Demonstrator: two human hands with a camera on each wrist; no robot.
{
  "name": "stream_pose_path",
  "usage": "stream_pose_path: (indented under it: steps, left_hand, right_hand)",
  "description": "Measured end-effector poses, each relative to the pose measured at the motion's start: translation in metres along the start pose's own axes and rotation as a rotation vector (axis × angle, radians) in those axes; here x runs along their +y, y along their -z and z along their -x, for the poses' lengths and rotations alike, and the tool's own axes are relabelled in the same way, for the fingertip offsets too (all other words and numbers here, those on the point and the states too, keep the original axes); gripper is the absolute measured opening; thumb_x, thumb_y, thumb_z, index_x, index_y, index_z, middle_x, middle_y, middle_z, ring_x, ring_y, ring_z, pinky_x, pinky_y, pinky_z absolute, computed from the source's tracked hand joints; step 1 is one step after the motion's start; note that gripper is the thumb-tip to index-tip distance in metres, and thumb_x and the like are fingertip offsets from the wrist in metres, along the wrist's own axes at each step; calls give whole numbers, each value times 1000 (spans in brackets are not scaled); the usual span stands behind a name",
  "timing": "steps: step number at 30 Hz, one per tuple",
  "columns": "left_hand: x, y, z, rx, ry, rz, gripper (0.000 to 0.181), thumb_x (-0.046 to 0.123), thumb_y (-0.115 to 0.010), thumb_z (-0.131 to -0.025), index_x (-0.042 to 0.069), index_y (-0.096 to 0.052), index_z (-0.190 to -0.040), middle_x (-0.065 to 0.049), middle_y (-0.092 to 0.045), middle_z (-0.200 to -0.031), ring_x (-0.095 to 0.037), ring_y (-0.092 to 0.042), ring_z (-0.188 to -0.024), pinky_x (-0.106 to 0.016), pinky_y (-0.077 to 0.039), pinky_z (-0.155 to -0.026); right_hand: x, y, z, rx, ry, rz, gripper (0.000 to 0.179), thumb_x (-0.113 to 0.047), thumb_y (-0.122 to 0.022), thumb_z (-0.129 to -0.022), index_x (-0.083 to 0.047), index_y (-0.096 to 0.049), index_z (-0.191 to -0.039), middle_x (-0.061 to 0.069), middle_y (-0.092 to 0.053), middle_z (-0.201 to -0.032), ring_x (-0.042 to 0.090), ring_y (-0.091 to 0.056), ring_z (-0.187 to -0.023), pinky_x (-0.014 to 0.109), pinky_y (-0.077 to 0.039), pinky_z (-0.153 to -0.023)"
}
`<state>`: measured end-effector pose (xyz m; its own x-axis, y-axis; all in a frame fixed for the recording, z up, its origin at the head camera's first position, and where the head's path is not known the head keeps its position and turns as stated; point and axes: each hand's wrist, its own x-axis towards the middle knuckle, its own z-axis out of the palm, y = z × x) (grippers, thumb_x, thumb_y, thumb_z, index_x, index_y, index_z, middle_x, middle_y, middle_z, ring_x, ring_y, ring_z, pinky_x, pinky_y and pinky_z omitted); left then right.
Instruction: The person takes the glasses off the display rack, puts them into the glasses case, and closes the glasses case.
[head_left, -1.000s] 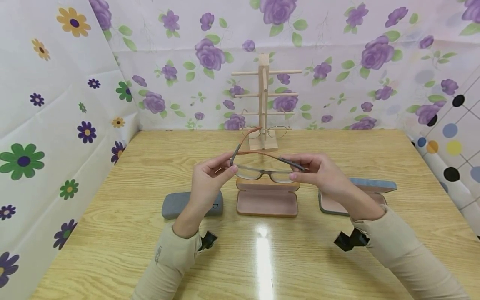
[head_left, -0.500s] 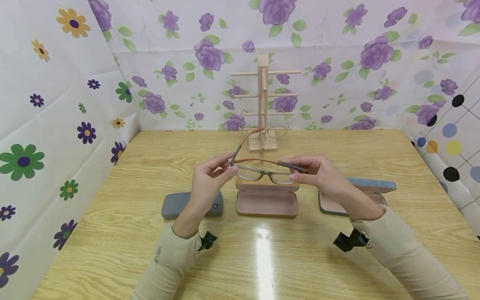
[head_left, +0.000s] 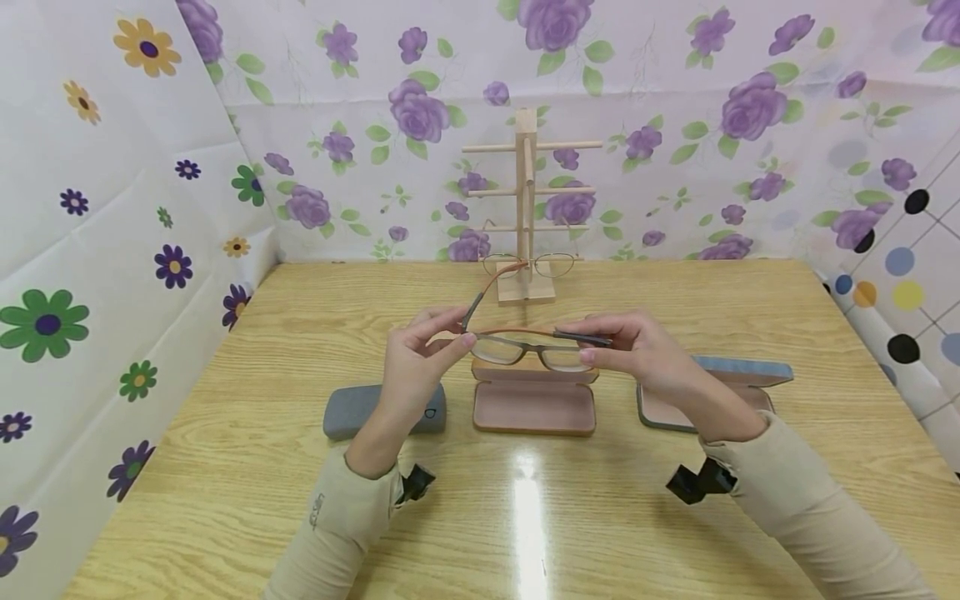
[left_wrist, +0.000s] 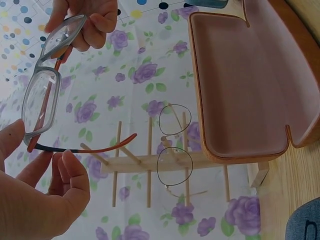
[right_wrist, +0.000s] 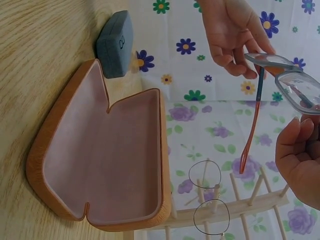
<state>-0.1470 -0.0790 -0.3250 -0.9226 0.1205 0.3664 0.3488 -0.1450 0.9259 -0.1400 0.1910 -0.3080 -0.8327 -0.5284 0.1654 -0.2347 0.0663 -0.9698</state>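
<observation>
A pair of eyeglasses [head_left: 531,347] with a dark frame and orange-red temple tips is held up between both hands. My left hand [head_left: 416,354] pinches its left end near the hinge; that temple [left_wrist: 102,150] sticks out away from me. At the other end, my right hand [head_left: 637,346] holds the lens corner between thumb and fingers. The right temple [head_left: 525,332] lies folded inward, close along the top of the lenses. Below the glasses, an orange spectacle case [head_left: 534,408] with pink lining stands open on the table with nothing in it.
Behind, a wooden display stand [head_left: 527,200] carries thin wire-rimmed glasses [head_left: 555,265] on a low peg. A closed grey-blue case [head_left: 352,410] lies at left, partly behind my left wrist. At right, an open blue case [head_left: 750,369] is partly covered by my right forearm.
The right temple has swung down and inward toward the lenses. The left temple's tip has dropped slightly. Both hands keep nearly the same place and grip.
</observation>
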Motion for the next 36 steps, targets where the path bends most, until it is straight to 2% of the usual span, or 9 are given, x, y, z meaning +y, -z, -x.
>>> stream_pose_path:
  steps: [6,9,16,22,36]
  left_hand:
    - [0,-1,0,-12,-4,28,31,-12,-61,-79,-18,-56,-109,-12,-57,-109,-16,-54,-95,-27,-51,-77]
    - [0,-1,0,-18,-3,30,31,-12,-61,-80,-18,-56,-109,-11,-58,-110,-16,-55,-95,-29,-51,-78]
    - [0,-1,0,-22,11,13,31,-10,-61,-80,-15,-57,-110,-8,-58,-109,-16,-56,-94,-26,-51,-76]
    - [0,-1,1,-28,28,-17,31,-8,-61,-81,-12,-58,-112,-16,-56,-115,-15,-56,-95,-26,-51,-77]
    - [0,-1,1,-36,36,-9,32,-9,-61,-81,-14,-57,-112,-17,-56,-116,-15,-57,-94,-28,-51,-79]
  right_hand:
    - [1,1,0,-13,20,6,30,-5,-57,-89,-5,-60,-119,1,-58,-119,13,-60,-94,28,-52,-69]
    - [2,1,0,-19,31,-18,30,-4,-57,-89,-8,-61,-118,-2,-59,-117,12,-60,-94,27,-52,-69]
    - [3,1,0,-28,41,-44,29,-2,-57,-89,-10,-63,-116,-2,-59,-115,11,-60,-87,28,-53,-68]
    - [3,1,0,-20,27,-24,29,-3,-56,-89,-8,-62,-117,2,-60,-111,11,-60,-80,28,-53,-68]
    - [3,2,0,-10,10,17,31,-4,-58,-88,-1,-59,-119,0,-60,-112,12,-59,-89,28,-52,-71]
